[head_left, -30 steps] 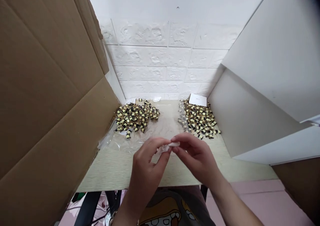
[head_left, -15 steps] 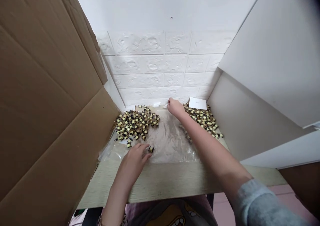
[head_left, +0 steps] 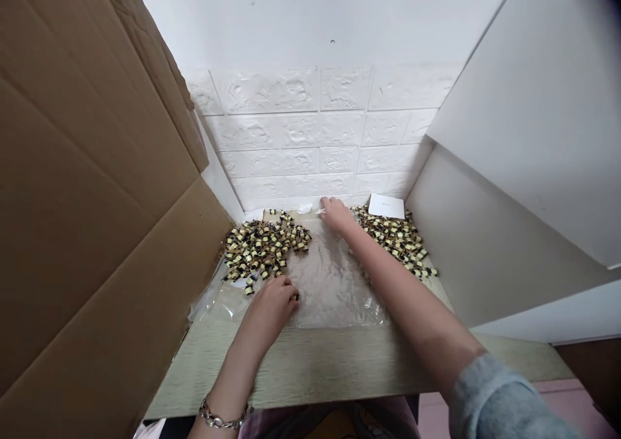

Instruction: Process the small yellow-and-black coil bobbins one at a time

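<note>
Near the front of the clear plastic sheet [head_left: 325,297], my left hand [head_left: 279,297] is closed round a small black-and-yellow component [head_left: 296,297], mostly covered by the fingers. A heap of similar components [head_left: 262,242] lies just beyond it on the left. My right hand [head_left: 336,214] reaches to the back of the table, by the wall, its fingers bent down beside a small white scrap [head_left: 320,211]; whatever its fingertips pinch is too small to make out. Right of that forearm spreads a second heap of components [head_left: 398,238].
A white card [head_left: 387,206] rests on the back of the right heap. Another white scrap [head_left: 305,209] lies by the white brick-pattern wall [head_left: 291,128]. Cardboard [head_left: 97,232] stands on the left, a pale panel [head_left: 485,232] on the right. The wooden table edge [head_left: 291,397] is in front.
My left hand has closed on the single component that lay beside its open fingers. My right hand has shifted slightly left at the back. The view has tilted a little.
</note>
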Available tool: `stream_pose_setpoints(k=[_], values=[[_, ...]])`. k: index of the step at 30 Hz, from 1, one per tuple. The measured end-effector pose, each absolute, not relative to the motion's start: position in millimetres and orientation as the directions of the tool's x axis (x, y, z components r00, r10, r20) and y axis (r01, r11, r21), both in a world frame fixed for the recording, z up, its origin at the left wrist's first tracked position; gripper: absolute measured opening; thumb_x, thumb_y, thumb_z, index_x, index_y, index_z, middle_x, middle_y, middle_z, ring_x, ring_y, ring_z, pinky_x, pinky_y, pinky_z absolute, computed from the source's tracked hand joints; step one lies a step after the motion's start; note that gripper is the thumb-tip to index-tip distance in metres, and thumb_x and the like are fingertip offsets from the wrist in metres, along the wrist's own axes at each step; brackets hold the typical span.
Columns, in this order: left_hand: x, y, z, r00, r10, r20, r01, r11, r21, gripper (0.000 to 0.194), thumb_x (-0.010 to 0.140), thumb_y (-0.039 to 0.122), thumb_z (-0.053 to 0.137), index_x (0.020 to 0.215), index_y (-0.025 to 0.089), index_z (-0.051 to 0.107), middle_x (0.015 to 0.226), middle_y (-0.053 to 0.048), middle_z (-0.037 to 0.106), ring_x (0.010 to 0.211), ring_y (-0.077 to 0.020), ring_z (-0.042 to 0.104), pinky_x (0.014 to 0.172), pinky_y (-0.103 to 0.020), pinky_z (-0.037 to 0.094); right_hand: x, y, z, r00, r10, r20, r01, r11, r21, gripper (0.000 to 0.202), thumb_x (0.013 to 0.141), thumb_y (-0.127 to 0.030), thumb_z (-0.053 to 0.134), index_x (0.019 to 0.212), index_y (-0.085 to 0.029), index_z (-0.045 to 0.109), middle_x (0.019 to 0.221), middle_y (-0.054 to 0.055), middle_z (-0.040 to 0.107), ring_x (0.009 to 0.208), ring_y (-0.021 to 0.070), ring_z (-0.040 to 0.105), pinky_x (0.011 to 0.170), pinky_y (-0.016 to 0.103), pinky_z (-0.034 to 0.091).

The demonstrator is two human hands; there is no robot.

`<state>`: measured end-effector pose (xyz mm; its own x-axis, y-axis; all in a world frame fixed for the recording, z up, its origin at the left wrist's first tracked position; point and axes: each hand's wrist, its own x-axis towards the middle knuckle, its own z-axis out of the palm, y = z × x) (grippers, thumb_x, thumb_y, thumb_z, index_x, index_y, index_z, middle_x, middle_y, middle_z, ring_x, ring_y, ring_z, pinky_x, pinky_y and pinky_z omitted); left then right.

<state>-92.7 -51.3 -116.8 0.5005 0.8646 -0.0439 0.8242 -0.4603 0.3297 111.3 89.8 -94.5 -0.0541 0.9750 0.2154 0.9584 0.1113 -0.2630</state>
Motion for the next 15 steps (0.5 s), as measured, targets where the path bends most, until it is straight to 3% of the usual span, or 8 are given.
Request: stream_pose_setpoints(k=[4, 7, 11, 15], values=[[-90, -52, -114, 0.482, 0.875, -0.038, 0.841, -0.451, 0.298, 0.017, 0.075, 0.019, 0.048, 0.081, 0.019, 0.064, 0.088, -0.006, 0.056, 0.088, -0.0176, 0.05, 0.081, -0.03, 0.037, 116, 70, -75, -0.108, 0.949, 0.295, 0.943, 0.191, -0.271, 0.035, 0.081, -0.027, 0.042, 0.114, -0.014, 0.043, 0.111, 0.013, 0.047, 0.103, 0.0252, 0.041, 0.085, 0.035, 0.036], [-79, -50, -105, 0.498, 0.867, -0.002, 0.812, -0.466, 0.352, 0.017, 0.075, 0.019, 0.048, 0.081, 0.018, 0.064, 0.086, -0.006, 0.058, 0.084, -0.0174, 0.052, 0.078, -0.029, 0.038, 120, 55, -59, -0.132, 0.93, 0.344, 0.926, 0.239, -0.292, 0.032, 0.081, -0.028, 0.042, 0.109, -0.014, 0.048, 0.108, 0.012, 0.049, 0.102, 0.0237, 0.043, 0.087, 0.033, 0.034], [-55, -43, -74, 0.533, 0.83, 0.162, 0.574, -0.496, 0.651, 0.018, 0.074, 0.03, 0.055, 0.085, 0.02, 0.064, 0.09, -0.004, 0.061, 0.084, -0.0155, 0.053, 0.077, -0.027, 0.038, 126, 32, -33, -0.153, 0.897, 0.414, 0.896, 0.303, -0.325, 0.027, 0.081, -0.026, 0.041, 0.103, -0.015, 0.052, 0.103, 0.009, 0.054, 0.098, 0.0207, 0.048, 0.085, 0.031, 0.036], [-33, -31, -36, 0.416, 0.901, 0.122, 0.166, -0.207, 0.964, 0.029, 0.065, 0.039, 0.063, 0.086, 0.019, 0.064, 0.083, -0.003, 0.063, 0.073, -0.0117, 0.053, 0.065, -0.022, 0.04, 135, 0, -4, -0.165, 0.798, 0.58, 0.747, 0.485, -0.454, 0.021, 0.08, -0.027, 0.043, 0.092, -0.017, 0.057, 0.09, 0.004, 0.061, 0.082, 0.0166, 0.055, 0.072, 0.028, 0.041]])
